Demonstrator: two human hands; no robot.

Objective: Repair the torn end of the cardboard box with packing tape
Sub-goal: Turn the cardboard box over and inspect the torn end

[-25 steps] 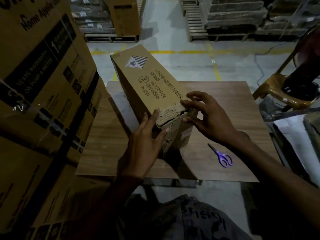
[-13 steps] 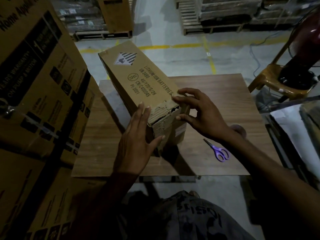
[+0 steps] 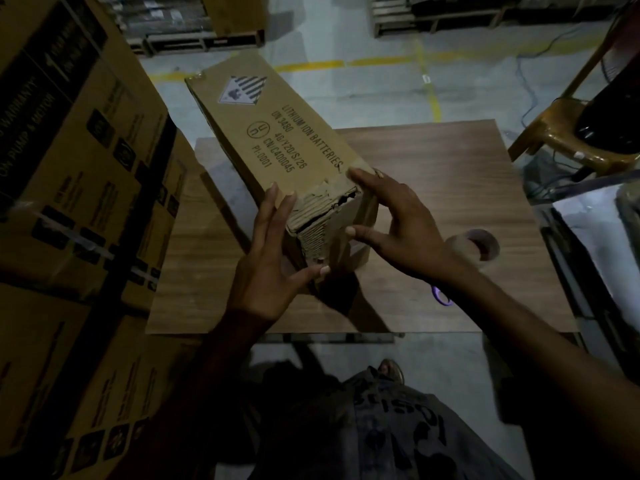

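The wood-grain table (image 3: 450,161) carries a long cardboard box (image 3: 277,140), torn end nearest, with a roll of tape (image 3: 478,244) to its right and purple scissors (image 3: 441,295) half-hidden nearby.

Bare-armed person in dim light, wearing a grey printed garment.

The left hand (image 3: 266,271) and right hand (image 3: 405,233) are bare, with short, trimmed nails. Both forearms (image 3: 512,323) are uncovered as far as the lower edges of the frame. At the bottom centre hangs a dark grey, faded-looking garment (image 3: 398,427) with soft folds. It is printed with large, darker block lettering (image 3: 412,414) that is too dim to read. Just above it shows the tip of a foot (image 3: 390,368) in what seems to be open footwear, blurred and in shadow.
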